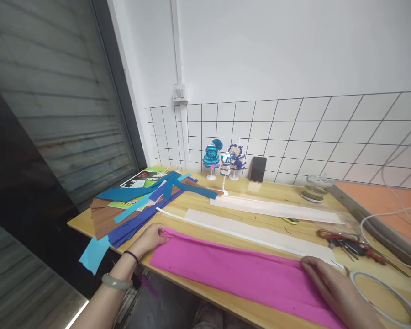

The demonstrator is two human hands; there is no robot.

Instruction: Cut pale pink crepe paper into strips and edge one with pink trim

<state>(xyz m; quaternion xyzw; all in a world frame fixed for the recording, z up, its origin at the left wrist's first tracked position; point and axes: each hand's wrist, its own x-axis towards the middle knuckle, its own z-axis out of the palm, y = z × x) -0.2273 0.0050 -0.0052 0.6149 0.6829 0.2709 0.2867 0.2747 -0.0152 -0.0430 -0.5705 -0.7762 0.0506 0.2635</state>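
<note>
Sheet of magenta material (pixel 233 272), taken as landmark, lies lengthwise along the near edge of the wooden table (pixel 277 189); left hand (pixel 154 238) at its far left corner, thumb and fingertips clamped on the folded edge; right hand (pixel 325 278) over its right end, fingers together and fingertips at the far edge, cannot tell if they pinch it. Narrow white strip (pixel 226 230) runs just beyond the sheet; first pale strip (pixel 260 232) behind that; second pale strip (pixel 277 209) farther back. Left of the sheet: overlapping blue strips (pixel 133 228), teal strips (pixel 123 193) and brown pieces (pixel 106 217), partly over magazines (pixel 144 178); light blue piece (pixel 94 256) hangs off the table edge. Right of it: tape roll (pixel 409 310) near the right hand; red-handled tools (pixel 373 252) farther back. Well beyond it, near the wall: three decorated stands (pixel 211 157), upright dark phone (pixel 258 169), glass cup (pixel 315 188).
</note>
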